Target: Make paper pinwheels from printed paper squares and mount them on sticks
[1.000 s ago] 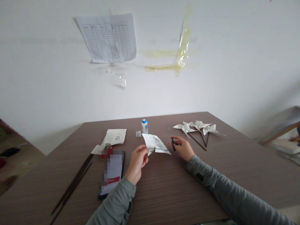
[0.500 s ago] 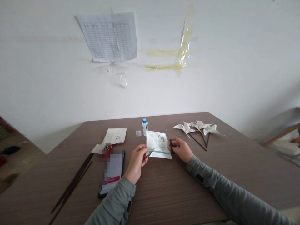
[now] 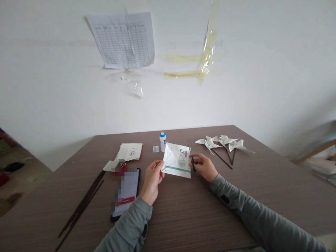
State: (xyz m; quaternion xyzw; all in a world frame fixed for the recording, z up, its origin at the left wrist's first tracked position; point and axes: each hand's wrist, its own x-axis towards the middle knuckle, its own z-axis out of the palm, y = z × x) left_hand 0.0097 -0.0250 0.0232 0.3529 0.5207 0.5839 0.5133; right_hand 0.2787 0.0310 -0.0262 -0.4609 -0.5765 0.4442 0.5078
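Note:
Between my hands is a printed sheet of paper [image 3: 176, 161] with a small picture and a green stripe. My left hand [image 3: 153, 180] pinches its lower left corner, where a slit runs inward. Held in my right hand [image 3: 206, 167] is a pair of scissors [image 3: 193, 162] with dark handles, beside the sheet's right edge; the thin blades point up and away from me. Fingers partly cover the handles. Just behind the sheet stands a white glue bottle [image 3: 162, 141] with a blue cap.
Paper pinwheels [image 3: 223, 141] on dark sticks lie at the right. Toward the left are a stack of cut paper [image 3: 130, 152], a small red box [image 3: 121, 167], a phone [image 3: 126, 196] and dark sticks [image 3: 81, 206]. A small clear square [image 3: 155, 149] lies by the bottle.
The sheet has tilted and shifted slightly up and left, and its lower left corner lies flatter. Both hands have barely moved and keep their holds.

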